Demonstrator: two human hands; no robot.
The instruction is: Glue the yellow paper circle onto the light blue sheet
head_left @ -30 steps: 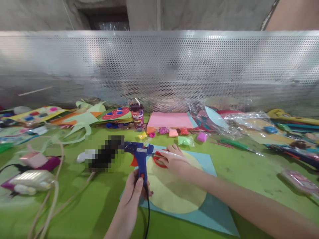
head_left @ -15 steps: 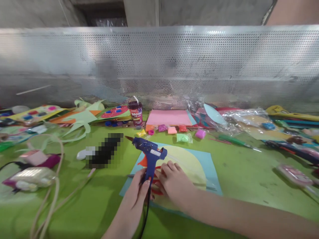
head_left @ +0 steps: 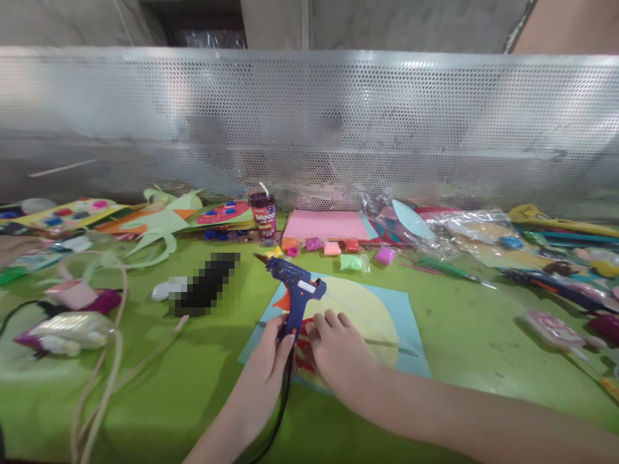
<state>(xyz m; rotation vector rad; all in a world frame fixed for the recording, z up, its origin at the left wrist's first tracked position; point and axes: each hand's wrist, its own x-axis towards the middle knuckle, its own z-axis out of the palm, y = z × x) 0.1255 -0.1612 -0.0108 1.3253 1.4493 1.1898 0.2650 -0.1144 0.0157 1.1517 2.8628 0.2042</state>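
Note:
My left hand (head_left: 269, 358) is wrapped round the handle of a blue hot glue gun (head_left: 294, 290). The gun stands upright with its nozzle pointing up and to the left, and its black cord runs down past my wrist. My right hand (head_left: 338, 348) lies just right of the gun, fingers curled over red scissors (head_left: 302, 348) that are mostly hidden beneath it. Both hands rest on a yellow paper circle (head_left: 370, 309) lying on a light blue sheet (head_left: 411, 341). A clear glue stick pokes out of the back of the gun.
A green table (head_left: 464, 328) is bounded at the back by a perforated metal screen (head_left: 309, 129). A dark cup (head_left: 264, 219), pink paper (head_left: 329, 225) and small clay packets (head_left: 351, 261) lie behind the sheet. Cords (head_left: 111, 361) and packets crowd the left, plastic bags (head_left: 464, 235) the right.
My right hand has drawn the red scissors back toward me, to just beside the gun's handle. The glue gun has tilted, so its nozzle has risen up and to the left.

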